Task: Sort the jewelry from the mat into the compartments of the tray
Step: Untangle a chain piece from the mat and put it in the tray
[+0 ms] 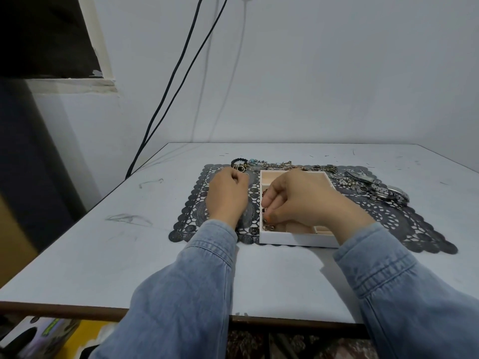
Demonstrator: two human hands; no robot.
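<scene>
Head view, looking down at a pale grey table (77,255) set against a plain white wall (337,73). Two black cables (181,73) ran down the wall towards the table's far-left corner. A dark, lace-cut rectangular mat (414,224) lay across the middle of the table. Two arms in blue denim sleeves (181,294) stretched over the near part of the table from the bottom edge.

A white rectangular tray (295,240) with beige-lined compartments sat on the mat, a little right of its centre. The right hand (305,200) was over the tray's left side. Its thumb and fingertips were pinched together on a short linked metal chain (267,224), whose lower end hung into the near-left compartment. The left hand (226,195) was on the mat just left of the tray, knuckles up and fingers curled under. Whether it held anything could not be told.

A row of loose silver and gold chains and bracelets (285,165) ran along the mat's far edge behind the tray. On the far-right part of the mat lay several silver metal-band watches (383,191), next to a small heap of pale beaded pieces (346,181). At the far-left end of the row lay a dark beaded bracelet (238,160). A small cluster of metal rings (239,168) lay just beyond the left hand's fingertips.
</scene>
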